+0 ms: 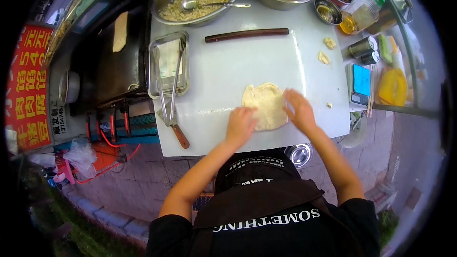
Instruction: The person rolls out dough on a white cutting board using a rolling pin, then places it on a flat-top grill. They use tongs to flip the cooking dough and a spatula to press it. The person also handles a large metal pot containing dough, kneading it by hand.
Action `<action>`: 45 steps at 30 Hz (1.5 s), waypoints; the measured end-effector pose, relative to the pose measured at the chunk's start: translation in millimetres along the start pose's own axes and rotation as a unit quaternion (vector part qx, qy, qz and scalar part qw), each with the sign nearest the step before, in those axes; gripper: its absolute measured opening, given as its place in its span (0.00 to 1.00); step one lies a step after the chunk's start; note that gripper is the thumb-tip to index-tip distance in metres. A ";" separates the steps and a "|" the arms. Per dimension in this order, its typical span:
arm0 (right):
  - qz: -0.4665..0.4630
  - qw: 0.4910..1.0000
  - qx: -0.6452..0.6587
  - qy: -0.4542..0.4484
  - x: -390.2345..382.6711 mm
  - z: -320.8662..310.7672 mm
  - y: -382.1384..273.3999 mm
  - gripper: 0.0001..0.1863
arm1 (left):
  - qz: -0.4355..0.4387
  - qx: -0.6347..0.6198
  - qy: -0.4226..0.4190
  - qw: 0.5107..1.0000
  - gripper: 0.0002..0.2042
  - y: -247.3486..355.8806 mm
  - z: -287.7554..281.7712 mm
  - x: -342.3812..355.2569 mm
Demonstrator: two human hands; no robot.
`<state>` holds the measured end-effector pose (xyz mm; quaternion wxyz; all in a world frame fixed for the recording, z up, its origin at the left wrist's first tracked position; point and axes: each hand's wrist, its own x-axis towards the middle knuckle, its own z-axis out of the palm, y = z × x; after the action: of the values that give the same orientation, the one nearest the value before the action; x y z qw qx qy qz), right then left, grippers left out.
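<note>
pale dough (265, 107) lies on the near middle of the white table (228, 66), straight before the person, probably so both hands reach it equally. the left hand (241, 123) rests bent fingers on its left side; whether they pinch, i cannot tell. the right hand (300, 110) is loosely open at the right edge, seemingly to steady it from across. the rod (246, 35) lies farther off, likely to leave room; the tongs (176, 76) point their joined end near, perhaps for easy reach. counted: one dough round, one rod, one pair of tongs over one tray (188, 66) at left, four bowls (202, 21) far, three scraps (329, 43) right, one strip (120, 31) on the far-left griddle (112, 71).
</note>
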<state>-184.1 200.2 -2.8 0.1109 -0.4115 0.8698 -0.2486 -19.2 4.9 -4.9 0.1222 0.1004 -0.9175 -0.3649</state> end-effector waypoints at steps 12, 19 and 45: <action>0.005 0.988 -0.124 -0.087 116.2 9.0 18.0 0.57 | -0.286 -0.094 -0.035 0.953 0.17 -41.7 3.6 86.9; -0.058 0.997 -0.023 -0.038 161.9 18.1 10.2 0.46 | -0.279 -0.018 -0.033 0.960 0.18 -35.1 5.6 97.6; 0.015 0.982 -0.186 0.007 96.6 5.1 -6.7 0.37 | -0.140 0.262 -0.001 0.955 0.32 -38.9 7.3 88.8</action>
<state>-239.2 120.4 -2.5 0.0296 -0.4102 0.9077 -0.0835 -102.0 -42.4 -23.6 0.0381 0.2563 -0.9577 -0.1256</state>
